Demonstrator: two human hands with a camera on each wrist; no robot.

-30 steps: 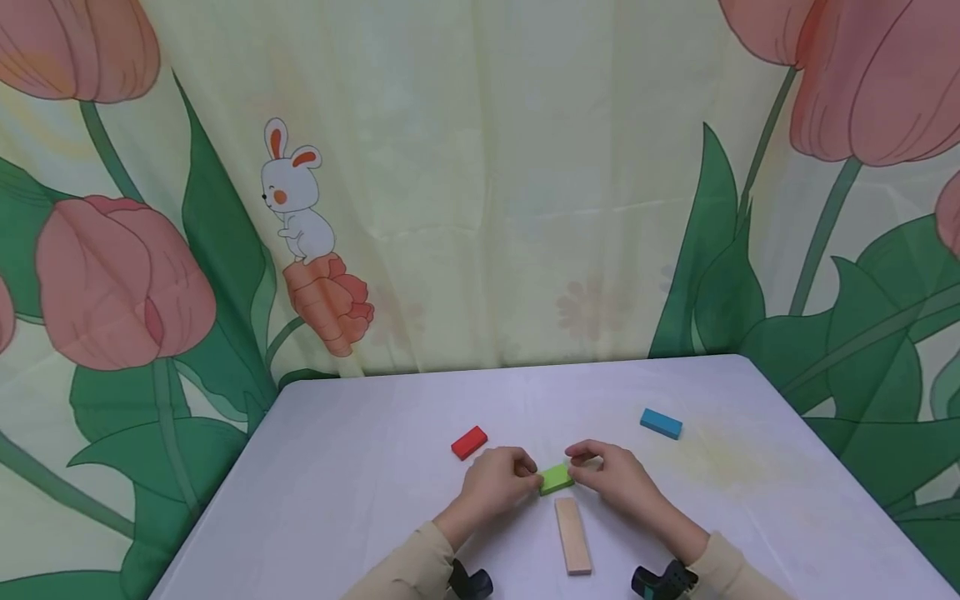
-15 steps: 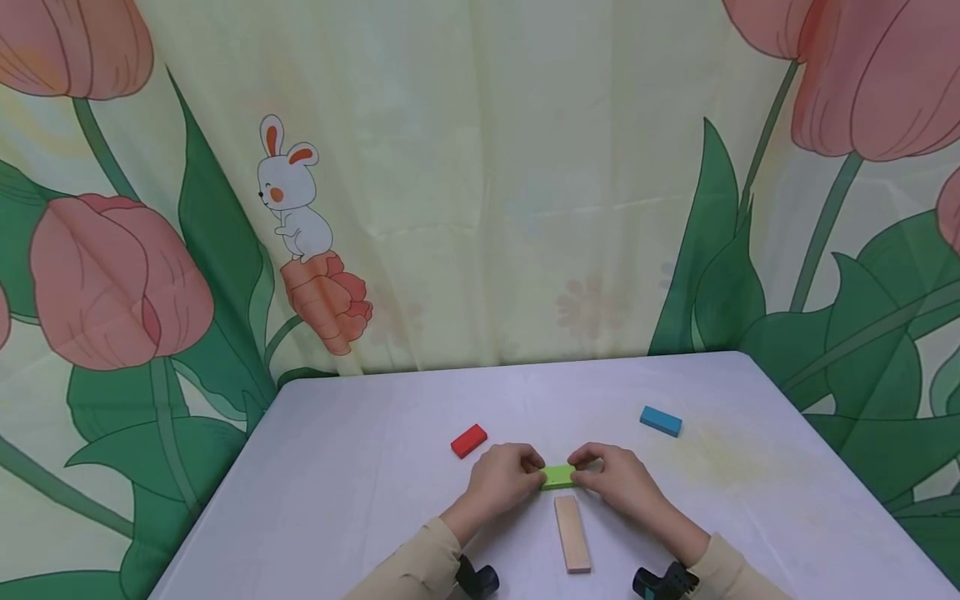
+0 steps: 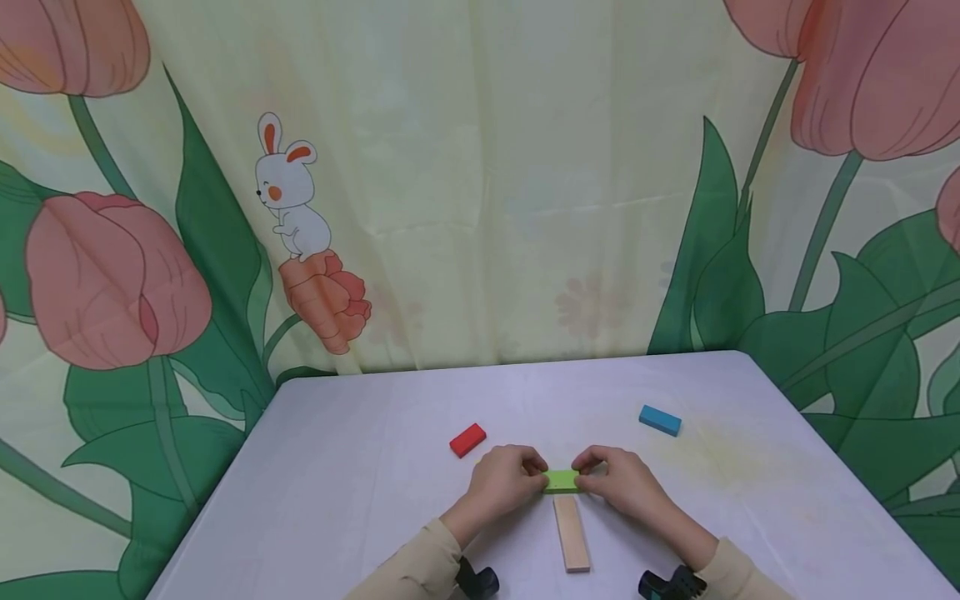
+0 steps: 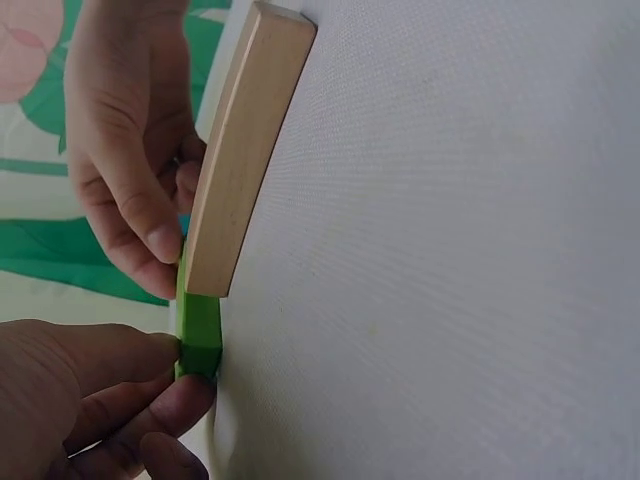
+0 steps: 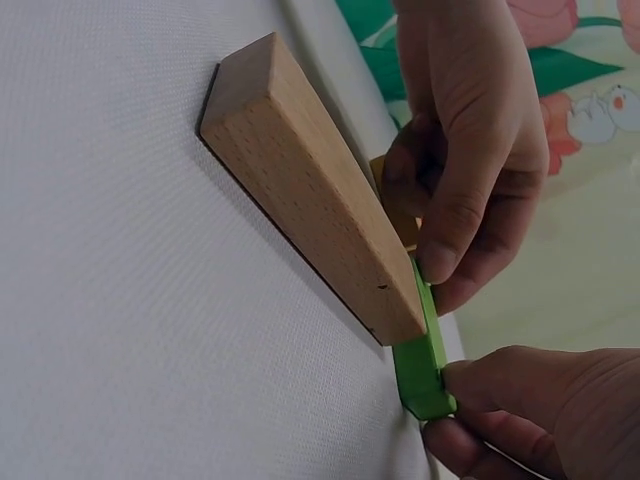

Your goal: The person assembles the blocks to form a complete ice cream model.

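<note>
Both hands pinch a bright green block, one at each end. My left hand has its thumb and fingertips on the left end, and my right hand does likewise on the right end. The green block lies crosswise at the far end of a plain wooden block, which points toward me on the cloth. In the left wrist view the wooden block overlaps the green block. From these views I cannot tell whether the two touch.
A red block lies beyond the left hand, and a blue block farther back on the right. Part of a yellow block shows behind the left hand. A white cloth covers the table; a printed curtain hangs behind.
The green block has turned from slanted to nearly straight across and come slightly nearer the wooden block. The right hand's index finger has come down onto it.
</note>
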